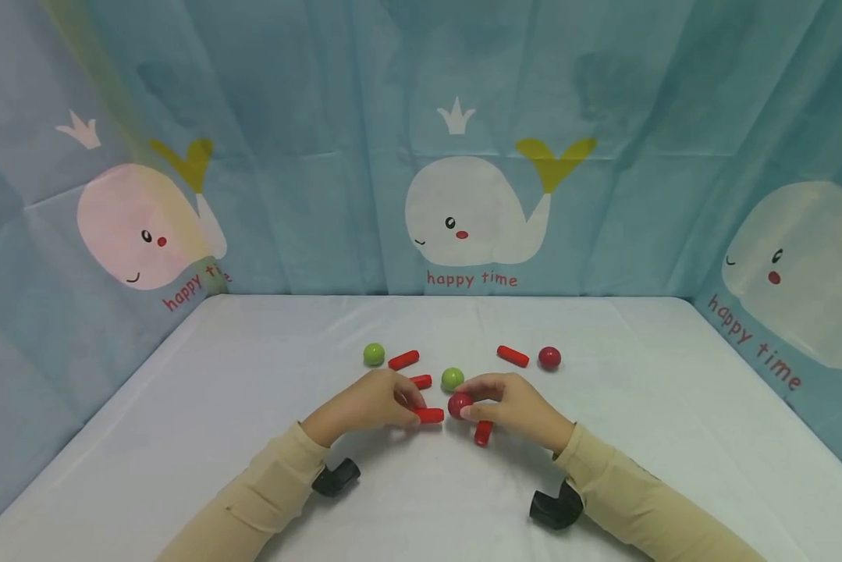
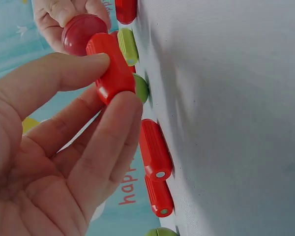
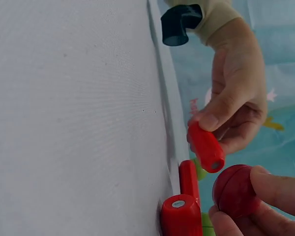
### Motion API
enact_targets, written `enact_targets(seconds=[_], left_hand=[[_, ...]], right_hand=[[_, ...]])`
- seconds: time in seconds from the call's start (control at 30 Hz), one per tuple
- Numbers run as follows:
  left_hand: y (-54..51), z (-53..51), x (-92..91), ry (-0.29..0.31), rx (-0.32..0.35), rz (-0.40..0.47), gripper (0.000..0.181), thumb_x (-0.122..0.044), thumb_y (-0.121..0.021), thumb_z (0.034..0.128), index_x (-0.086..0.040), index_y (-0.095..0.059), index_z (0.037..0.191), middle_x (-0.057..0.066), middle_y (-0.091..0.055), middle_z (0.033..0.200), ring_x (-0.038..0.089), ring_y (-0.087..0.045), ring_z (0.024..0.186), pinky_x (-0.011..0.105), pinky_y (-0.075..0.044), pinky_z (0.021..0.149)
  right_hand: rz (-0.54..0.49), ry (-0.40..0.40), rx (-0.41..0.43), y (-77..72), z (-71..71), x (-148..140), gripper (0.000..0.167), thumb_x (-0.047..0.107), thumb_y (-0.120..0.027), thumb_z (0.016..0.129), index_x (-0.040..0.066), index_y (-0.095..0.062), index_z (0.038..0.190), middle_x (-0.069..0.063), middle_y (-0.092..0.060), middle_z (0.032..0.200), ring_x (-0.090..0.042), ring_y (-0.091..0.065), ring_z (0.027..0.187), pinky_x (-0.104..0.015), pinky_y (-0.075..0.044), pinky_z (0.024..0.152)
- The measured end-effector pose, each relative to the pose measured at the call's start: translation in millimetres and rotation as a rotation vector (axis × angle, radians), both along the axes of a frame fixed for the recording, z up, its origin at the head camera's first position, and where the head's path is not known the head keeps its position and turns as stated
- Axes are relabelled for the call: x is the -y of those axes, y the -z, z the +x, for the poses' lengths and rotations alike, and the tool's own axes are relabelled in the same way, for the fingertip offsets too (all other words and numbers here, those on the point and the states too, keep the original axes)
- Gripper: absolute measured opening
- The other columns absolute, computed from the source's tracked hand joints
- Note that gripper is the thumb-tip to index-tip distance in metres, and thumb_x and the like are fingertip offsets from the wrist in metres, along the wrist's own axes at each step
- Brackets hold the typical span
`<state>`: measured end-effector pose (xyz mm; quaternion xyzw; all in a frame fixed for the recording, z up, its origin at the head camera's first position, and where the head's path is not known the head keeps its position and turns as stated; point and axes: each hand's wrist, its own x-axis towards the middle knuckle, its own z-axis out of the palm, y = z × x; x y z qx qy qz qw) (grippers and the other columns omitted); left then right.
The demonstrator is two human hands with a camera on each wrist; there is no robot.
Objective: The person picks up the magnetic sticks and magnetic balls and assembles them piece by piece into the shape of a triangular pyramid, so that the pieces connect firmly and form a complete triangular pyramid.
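Observation:
My left hand [image 1: 373, 402] pinches a red rod [image 1: 431, 415] between thumb and fingers; in the left wrist view this rod [image 2: 110, 69] is raised off the table. Facing it, my right hand [image 1: 515, 404] holds a dark red ball [image 1: 458, 405] by its fingertips. A small gap separates rod and ball in the right wrist view, where the rod's end [image 3: 215, 165] shows a silvery disc. Just behind the held ball lies a green ball [image 1: 452, 379]. Another red rod [image 1: 483, 433] sits below my right fingers, and one more [image 1: 421, 382] is partly hidden behind my left hand.
Farther back on the white table [image 1: 287, 336] are a green ball [image 1: 374, 354] and a red rod [image 1: 403, 360] on the left, a red rod [image 1: 513, 356] and a red ball [image 1: 550, 358] on the right. A whale-print curtain [image 1: 364, 234] encloses the table.

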<state>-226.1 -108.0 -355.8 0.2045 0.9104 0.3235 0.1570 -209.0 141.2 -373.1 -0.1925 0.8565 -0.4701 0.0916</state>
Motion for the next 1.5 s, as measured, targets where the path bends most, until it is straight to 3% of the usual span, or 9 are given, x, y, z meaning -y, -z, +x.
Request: enact_targets(seconds=[0.2, 0.5, 0.77, 1.13, 1.4, 1.5], left_hand=[[-1.7, -0.6, -0.9, 0.008, -0.007, 0.028, 0.012, -0.012, -0.079, 0.0815, -0.017, -0.076, 0.092, -0.004, -0.071, 0.082, 0.013, -0.060, 0.077, 0.028, -0.050, 0.071], [-3.0, 0.6, -2.8, -0.009, -0.012, 0.043, 0.012, -0.013, -0.079, 0.0823, -0.017, -0.077, 0.094, -0.005, -0.072, 0.085, 0.012, -0.061, 0.081, 0.031, -0.053, 0.078], [-6.0, 4.6, -6.9, -0.009, -0.073, 0.035, 0.014, -0.015, -0.080, 0.0823, -0.019, -0.078, 0.096, -0.006, -0.073, 0.091, 0.011, -0.061, 0.085, 0.031, -0.053, 0.079], [-6.2, 6.5, -5.7, -0.003, -0.071, 0.050, 0.013, -0.014, -0.078, 0.0836, -0.017, -0.078, 0.097, -0.005, -0.073, 0.091, 0.012, -0.060, 0.085, 0.029, -0.053, 0.077], [-8.6, 0.2, -0.5, -0.056, -0.048, 0.117, 0.020, -0.018, -0.078, 0.0842, -0.013, -0.075, 0.103, -0.004, -0.073, 0.097, 0.013, -0.062, 0.091, 0.030, -0.054, 0.079], [-10.6, -4.6, 6.3, -0.113, -0.075, 0.145, 0.020, -0.016, -0.076, 0.0858, -0.012, -0.074, 0.105, -0.002, -0.074, 0.099, 0.013, -0.064, 0.095, 0.033, -0.054, 0.084]], right_hand=[[-0.046, 0.050, 0.068, -0.7, 1.3, 1, 0.037, 0.026, -0.075, 0.088, 0.012, -0.070, 0.121, -0.004, -0.073, 0.113, -0.025, -0.064, 0.116, -0.046, -0.051, 0.097], [-0.054, 0.062, 0.114, -3.4, 2.2, 1, 0.042, 0.027, -0.077, 0.086, 0.009, -0.069, 0.123, -0.006, -0.073, 0.115, -0.021, -0.065, 0.111, -0.038, -0.053, 0.090], [-0.048, 0.098, 0.077, -0.7, 2.4, 2, 0.036, 0.026, -0.081, 0.082, 0.011, -0.073, 0.113, -0.002, -0.075, 0.105, -0.017, -0.066, 0.102, -0.030, -0.053, 0.084], [-0.071, 0.089, 0.096, 0.2, 3.0, 1, 0.039, 0.027, -0.081, 0.082, 0.010, -0.072, 0.116, -0.004, -0.075, 0.107, -0.017, -0.068, 0.100, -0.031, -0.055, 0.085], [-0.100, 0.108, 0.123, -2.1, 2.5, 0, 0.041, 0.027, -0.081, 0.083, 0.009, -0.072, 0.118, -0.006, -0.075, 0.109, -0.017, -0.071, 0.097, -0.031, -0.054, 0.084], [-0.107, 0.126, 0.129, -3.1, 3.3, 1, 0.040, 0.028, -0.081, 0.083, 0.010, -0.072, 0.117, -0.006, -0.075, 0.109, -0.016, -0.071, 0.096, -0.030, -0.054, 0.084]])
